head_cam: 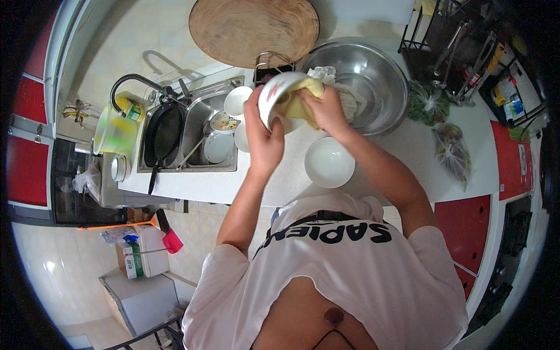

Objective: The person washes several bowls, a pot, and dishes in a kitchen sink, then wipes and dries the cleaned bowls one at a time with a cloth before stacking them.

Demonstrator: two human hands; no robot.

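Note:
My left hand [267, 135] grips the rim of a white ceramic bowl [273, 89] with a reddish pattern, tilted on its side above the counter. A yellow cloth [299, 109] is in my right hand [326, 107], pressed to the bowl's inner side. Below my right forearm a plain white bowl [329, 162] stands upright near the counter's front edge. Two more white bowls, one higher [237, 101] and one lower [243, 136], stand between the sink and my left hand; the lower one is partly hidden by it.
A double steel sink [232, 168] holds a black frying pan [164, 129], a patterned bowl [224, 121] and a white plate [219, 147]. The large steel basin [380, 87] stands behind my right hand. Bagged greens [428, 103] lie at right; a round wooden board [256, 30] leans against the wall.

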